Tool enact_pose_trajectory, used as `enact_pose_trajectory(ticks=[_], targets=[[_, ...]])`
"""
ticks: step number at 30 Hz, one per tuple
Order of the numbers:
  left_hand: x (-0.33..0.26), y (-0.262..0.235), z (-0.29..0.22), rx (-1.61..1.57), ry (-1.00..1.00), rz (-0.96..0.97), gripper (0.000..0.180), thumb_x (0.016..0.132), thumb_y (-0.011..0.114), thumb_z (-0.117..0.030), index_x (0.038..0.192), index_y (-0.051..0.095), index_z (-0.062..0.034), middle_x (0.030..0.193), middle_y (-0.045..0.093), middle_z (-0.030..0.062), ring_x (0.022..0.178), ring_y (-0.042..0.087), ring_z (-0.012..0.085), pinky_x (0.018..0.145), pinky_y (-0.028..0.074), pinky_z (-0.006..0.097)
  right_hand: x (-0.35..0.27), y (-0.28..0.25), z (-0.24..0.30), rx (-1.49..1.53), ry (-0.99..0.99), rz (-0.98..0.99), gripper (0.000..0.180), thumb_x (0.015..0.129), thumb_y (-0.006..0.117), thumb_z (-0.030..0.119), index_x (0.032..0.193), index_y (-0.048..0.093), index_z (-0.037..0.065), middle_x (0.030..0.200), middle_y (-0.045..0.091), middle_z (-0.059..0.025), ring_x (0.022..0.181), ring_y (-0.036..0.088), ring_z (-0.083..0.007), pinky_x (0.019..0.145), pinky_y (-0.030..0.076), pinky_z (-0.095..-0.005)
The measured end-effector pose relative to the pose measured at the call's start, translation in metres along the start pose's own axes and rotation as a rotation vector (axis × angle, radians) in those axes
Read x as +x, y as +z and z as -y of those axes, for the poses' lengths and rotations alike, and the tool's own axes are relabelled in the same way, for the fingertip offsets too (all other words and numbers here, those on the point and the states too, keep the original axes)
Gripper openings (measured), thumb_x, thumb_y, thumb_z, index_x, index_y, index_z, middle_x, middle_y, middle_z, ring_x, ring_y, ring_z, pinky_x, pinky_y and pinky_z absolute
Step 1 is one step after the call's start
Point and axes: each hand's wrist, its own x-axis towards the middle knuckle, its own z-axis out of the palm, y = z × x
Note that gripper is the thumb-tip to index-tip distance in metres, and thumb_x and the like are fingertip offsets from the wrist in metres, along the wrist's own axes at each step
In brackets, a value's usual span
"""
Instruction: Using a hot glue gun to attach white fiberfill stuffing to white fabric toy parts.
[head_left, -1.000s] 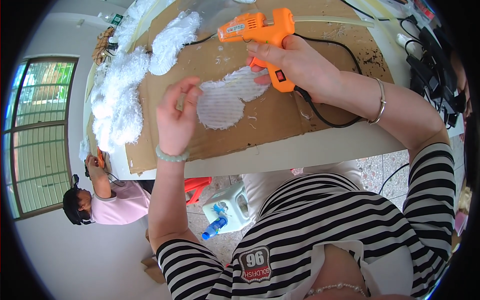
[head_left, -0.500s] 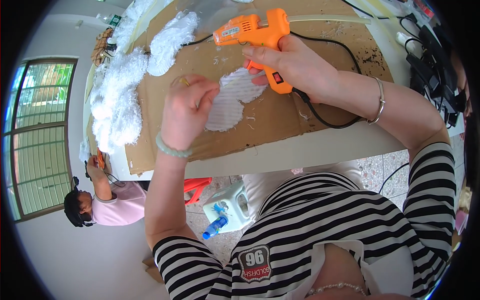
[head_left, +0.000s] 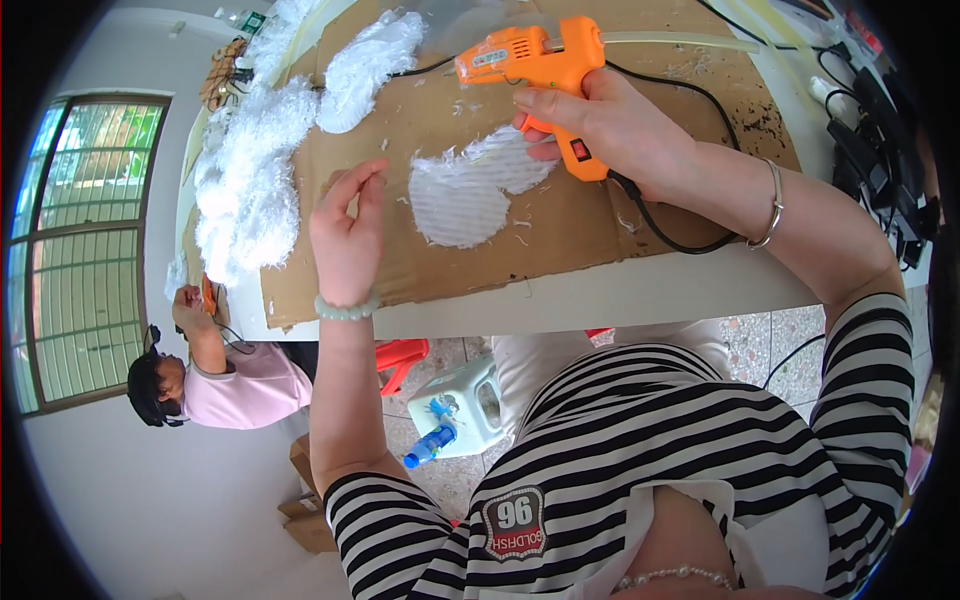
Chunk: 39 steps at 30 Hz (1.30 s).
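Observation:
My right hand [head_left: 635, 125] grips an orange hot glue gun [head_left: 575, 70] by its handle, its nozzle pointing left above the cardboard. A translucent glue stick [head_left: 680, 40] sticks out of the gun's back end. Below the nozzle lies a flat white fabric piece [head_left: 455, 205] with faint stripes and ragged edges; my right fingertips overlap its right end from above. To its left hovers my left hand [head_left: 347, 235], thumb and fingertips drawn together in a pinch. Whatever they might hold is too small to make out.
A brown cardboard sheet [head_left: 420, 275] covers the white table. Fluffy white pieces [head_left: 250, 180] are heaped on the left, with another fluffy piece [head_left: 368, 75] beside them. Black cords and adapters [head_left: 880, 150] crowd the right edge. A person in pink [head_left: 245, 385] works at far left.
My left hand has moved left, away from the white fabric piece, uncovering its left side. The glue gun stays in my right hand; the whole view has shifted slightly.

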Motion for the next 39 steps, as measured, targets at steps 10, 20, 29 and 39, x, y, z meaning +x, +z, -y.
enact_pose_trajectory(ticks=[10, 20, 29, 39], targets=[[0.020, 0.015, 0.006, -0.122, 0.151, 0.259, 0.011, 0.081, 0.062, -0.001, 0.091, 0.066, 0.0009, 0.089, 0.062, 0.0095, 0.076, 0.058, 0.0184, 0.066, 0.046, 0.027, 0.001, 0.000, -0.002, -0.015, 0.056, 0.002, 0.037, 0.091, 0.056, 0.032, 0.109, 0.054, 0.000, 0.097, 0.059, -0.0056, 0.086, 0.058, -0.0121, 0.080, 0.050, -0.0278], [0.008, 0.010, -0.022, 0.515, 0.761, 0.111, 0.024, 0.064, 0.065, 0.003, 0.087, 0.064, -0.0026, 0.090, 0.060, 0.0074, 0.088, 0.058, 0.0249, 0.079, 0.046, 0.039, 0.003, -0.004, -0.002, -0.056, 0.027, 0.051, 0.035, 0.089, 0.058, 0.032, 0.104, 0.056, 0.000, 0.092, 0.059, -0.0035, 0.081, 0.058, -0.0115, 0.076, 0.046, -0.0266], [0.003, -0.004, -0.020, 0.555, 0.681, 0.305, 0.025, 0.068, 0.059, 0.001, 0.092, 0.064, -0.0024, 0.098, 0.059, 0.0081, 0.095, 0.056, 0.0239, 0.087, 0.043, 0.038, 0.000, -0.002, -0.001, -0.079, 0.028, 0.044, 0.034, 0.089, 0.058, 0.032, 0.102, 0.057, 0.000, 0.091, 0.060, -0.0033, 0.078, 0.056, -0.0104, 0.073, 0.045, -0.0256], [0.001, 0.009, -0.028, -0.025, 0.174, 0.213, 0.021, 0.078, 0.064, -0.009, 0.097, 0.064, -0.0005, 0.102, 0.060, 0.0122, 0.095, 0.055, 0.0287, 0.086, 0.042, 0.036, 0.001, -0.002, 0.000, -0.075, 0.041, 0.058, 0.036, 0.089, 0.059, 0.032, 0.106, 0.056, 0.000, 0.095, 0.060, -0.0034, 0.082, 0.057, -0.0103, 0.075, 0.047, -0.0252]])
